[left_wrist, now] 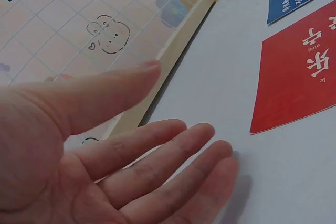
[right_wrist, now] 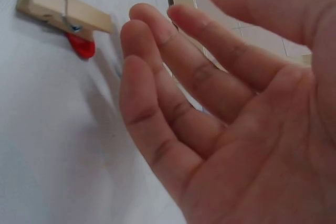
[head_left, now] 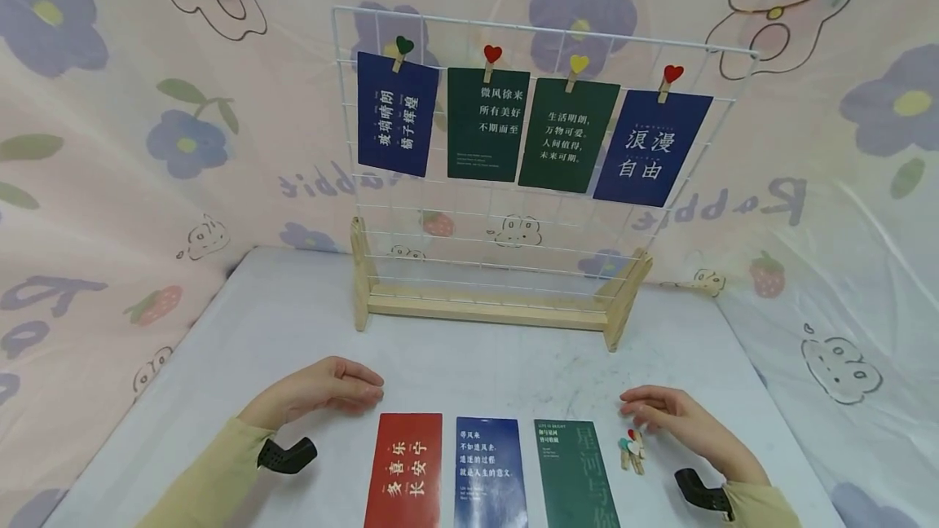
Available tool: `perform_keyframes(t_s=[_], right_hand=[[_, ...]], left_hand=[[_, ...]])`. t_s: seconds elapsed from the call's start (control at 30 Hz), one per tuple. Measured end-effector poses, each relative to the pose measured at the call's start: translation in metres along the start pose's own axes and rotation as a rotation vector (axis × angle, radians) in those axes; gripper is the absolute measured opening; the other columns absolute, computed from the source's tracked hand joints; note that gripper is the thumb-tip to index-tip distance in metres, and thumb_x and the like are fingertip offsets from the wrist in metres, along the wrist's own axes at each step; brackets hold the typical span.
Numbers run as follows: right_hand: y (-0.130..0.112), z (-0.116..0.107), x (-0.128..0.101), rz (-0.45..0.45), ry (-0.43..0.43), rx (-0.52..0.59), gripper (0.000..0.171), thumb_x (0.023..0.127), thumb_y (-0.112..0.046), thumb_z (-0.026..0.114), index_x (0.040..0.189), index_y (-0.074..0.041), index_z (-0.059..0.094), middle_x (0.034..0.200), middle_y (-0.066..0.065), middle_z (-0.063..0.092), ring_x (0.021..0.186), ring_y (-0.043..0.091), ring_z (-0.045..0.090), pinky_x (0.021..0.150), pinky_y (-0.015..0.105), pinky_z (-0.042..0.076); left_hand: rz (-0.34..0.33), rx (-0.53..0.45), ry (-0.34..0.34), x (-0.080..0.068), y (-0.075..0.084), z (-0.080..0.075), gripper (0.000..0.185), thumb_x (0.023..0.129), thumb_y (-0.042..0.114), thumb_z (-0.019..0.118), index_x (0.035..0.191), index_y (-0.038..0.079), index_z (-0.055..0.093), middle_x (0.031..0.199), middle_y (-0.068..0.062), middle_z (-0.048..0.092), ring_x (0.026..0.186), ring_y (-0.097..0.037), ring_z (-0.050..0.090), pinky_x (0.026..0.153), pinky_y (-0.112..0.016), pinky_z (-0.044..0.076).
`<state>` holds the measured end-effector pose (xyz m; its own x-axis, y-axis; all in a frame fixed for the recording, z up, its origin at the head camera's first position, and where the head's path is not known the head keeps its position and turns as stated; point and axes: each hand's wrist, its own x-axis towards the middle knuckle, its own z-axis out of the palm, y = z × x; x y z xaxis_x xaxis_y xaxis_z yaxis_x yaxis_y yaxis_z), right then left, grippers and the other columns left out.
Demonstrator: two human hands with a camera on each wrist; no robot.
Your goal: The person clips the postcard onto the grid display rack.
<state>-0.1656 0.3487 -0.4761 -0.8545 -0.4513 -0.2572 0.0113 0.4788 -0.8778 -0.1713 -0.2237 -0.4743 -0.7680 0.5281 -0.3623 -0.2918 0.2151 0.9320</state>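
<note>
My left hand (head_left: 326, 389) rests on the table, fingers relaxed and holding nothing, just left of a red card (head_left: 403, 467). A blue card (head_left: 490, 475) and a green card (head_left: 575, 475) lie in a row to the right of the red one. Beside a small pile of wooden clothespins (head_left: 632, 455) with heart tops, my right hand (head_left: 678, 418) lies with loosely bent, empty fingers. In the right wrist view one clothespin (right_wrist: 63, 11) with a red heart shows near the fingertips. The left wrist view has the red card (left_wrist: 299, 77) apart from the fingers.
A white wire grid (head_left: 477, 251) in a wooden stand (head_left: 484, 312) stands at the back. Heart clothespins hold several cards along its top: a blue card (head_left: 396, 116), two green ones and another blue card (head_left: 651, 149). Patterned cloth (head_left: 220, 104) hangs around the table.
</note>
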Motion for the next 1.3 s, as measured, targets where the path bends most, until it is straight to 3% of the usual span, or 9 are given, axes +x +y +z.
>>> perform_keyframes(t_s=[0.23, 0.67, 1.0, 1.3], right_hand=[[0.003, 0.0, -0.002, -0.075, -0.05, 0.011, 0.035, 0.101, -0.013, 0.049, 0.125, 0.012, 0.052, 0.112, 0.024, 0.063, 0.093, 0.022, 0.064, 0.071, 0.032, 0.054], [0.007, -0.002, -0.008, -0.101, -0.04, -0.009, 0.033, 0.099, -0.011, 0.053, 0.123, 0.011, 0.054, 0.113, 0.025, 0.062, 0.096, 0.016, 0.063, 0.073, 0.027, 0.053], [0.009, -0.001, -0.012, -0.017, -0.008, -0.002, 0.034, 0.097, -0.013, 0.057, 0.122, 0.011, 0.055, 0.116, 0.023, 0.062, 0.098, 0.012, 0.063, 0.077, 0.027, 0.054], [0.01, 0.004, -0.014, 0.029, 0.038, -0.003, 0.038, 0.096, -0.018, 0.059, 0.12, 0.011, 0.056, 0.112, 0.02, 0.064, 0.086, 0.014, 0.063, 0.069, 0.029, 0.053]], left_hand=[[-0.02, 0.062, -0.006, -0.003, -0.002, 0.01, 0.038, 0.093, 0.015, 0.064, 0.121, -0.01, 0.057, 0.105, -0.017, 0.068, 0.092, -0.027, 0.066, 0.08, -0.038, 0.056], [-0.042, 0.031, 0.075, -0.003, -0.01, 0.023, 0.038, 0.088, 0.012, 0.069, 0.116, -0.011, 0.059, 0.088, -0.015, 0.069, 0.076, -0.02, 0.067, 0.072, -0.035, 0.058], [-0.047, -0.003, 0.114, -0.001, -0.017, 0.027, 0.037, 0.087, 0.011, 0.071, 0.114, -0.012, 0.06, 0.086, -0.014, 0.07, 0.075, -0.019, 0.068, 0.069, -0.033, 0.058], [-0.053, 0.029, 0.174, -0.001, -0.019, 0.033, 0.033, 0.086, 0.01, 0.072, 0.11, -0.01, 0.063, 0.089, -0.014, 0.07, 0.074, -0.017, 0.068, 0.069, -0.032, 0.058]])
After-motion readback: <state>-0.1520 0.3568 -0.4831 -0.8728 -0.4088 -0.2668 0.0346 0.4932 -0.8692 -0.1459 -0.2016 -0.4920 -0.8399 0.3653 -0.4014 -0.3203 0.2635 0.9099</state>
